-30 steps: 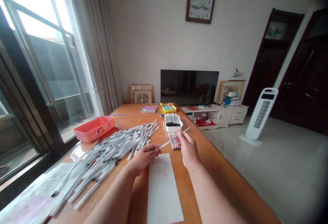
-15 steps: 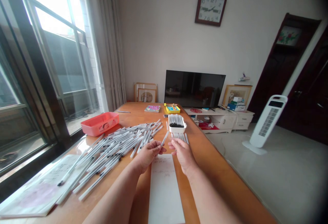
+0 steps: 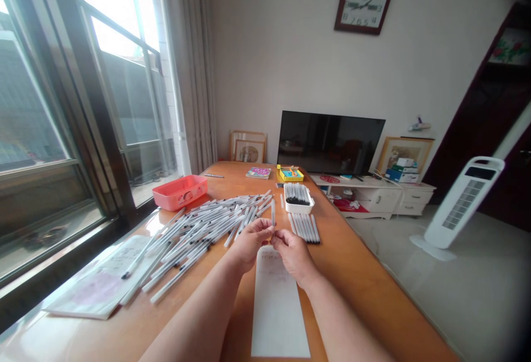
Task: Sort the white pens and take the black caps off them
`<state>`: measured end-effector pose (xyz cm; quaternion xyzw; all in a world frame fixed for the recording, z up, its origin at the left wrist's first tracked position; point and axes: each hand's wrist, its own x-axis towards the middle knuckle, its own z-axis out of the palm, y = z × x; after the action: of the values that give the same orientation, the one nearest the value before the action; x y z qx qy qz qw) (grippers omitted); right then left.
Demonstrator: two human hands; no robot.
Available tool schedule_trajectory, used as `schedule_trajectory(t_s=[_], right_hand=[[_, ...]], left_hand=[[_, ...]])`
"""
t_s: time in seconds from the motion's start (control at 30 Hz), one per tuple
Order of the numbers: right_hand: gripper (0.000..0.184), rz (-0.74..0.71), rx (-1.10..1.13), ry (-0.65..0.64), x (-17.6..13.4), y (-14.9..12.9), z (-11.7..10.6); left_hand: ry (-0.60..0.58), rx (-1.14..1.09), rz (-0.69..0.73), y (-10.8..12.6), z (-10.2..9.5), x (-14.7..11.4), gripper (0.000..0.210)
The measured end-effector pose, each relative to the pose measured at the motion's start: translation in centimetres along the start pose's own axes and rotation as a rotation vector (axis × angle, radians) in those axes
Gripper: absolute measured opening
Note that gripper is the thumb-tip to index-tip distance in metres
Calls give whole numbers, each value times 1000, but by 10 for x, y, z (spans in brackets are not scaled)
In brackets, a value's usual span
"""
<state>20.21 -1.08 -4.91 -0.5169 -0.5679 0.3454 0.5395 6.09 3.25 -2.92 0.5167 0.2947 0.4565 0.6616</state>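
White pen (image 3: 273, 213) pinched near-upright in my left hand (image 3: 252, 241); right hand (image 3: 293, 252) bunched beside it, grip unclear on my feed; loose pens (image 3: 207, 228) leftward.

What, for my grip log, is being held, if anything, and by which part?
The left hand holds a slim pale pen tube near its lower end. The right hand is at that end too; whether it also grips cannot be told.
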Motion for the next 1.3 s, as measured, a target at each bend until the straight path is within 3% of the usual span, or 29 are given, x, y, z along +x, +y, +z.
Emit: schedule_trajectory(t_s=[0.17, 0.37, 0.53, 0.8, 0.9, 1.0, 1.13, 1.3], right_hand=[[34, 53, -29, 16, -1, 1, -1], [23, 78, -111, -38, -2, 7, 3], [19, 57, -212, -72, -2, 11, 2], [14, 68, -236, -74, -1, 13, 1], [14, 91, -215, -75, 0, 14, 0], [15, 86, -215, -80, 0, 16, -1], [17, 73, -230, -84, 0, 18, -2], [17, 74, -245, -93, 0, 19, -1]], left_hand=[[107, 63, 37, 18, -14, 1, 35], [362, -181, 244, 63, -40, -3, 40], [469, -342, 411, 93, -48, -18, 32], [664, -470, 415, 115, -61, -30, 19], [715, -328, 377, 112, -71, -39, 21], [726, -57, 309, 103, -85, -64, 27], [463, 465, 84, 88, -101, -118, 27], [314, 1015, -93, 66, -111, -171, 15]])
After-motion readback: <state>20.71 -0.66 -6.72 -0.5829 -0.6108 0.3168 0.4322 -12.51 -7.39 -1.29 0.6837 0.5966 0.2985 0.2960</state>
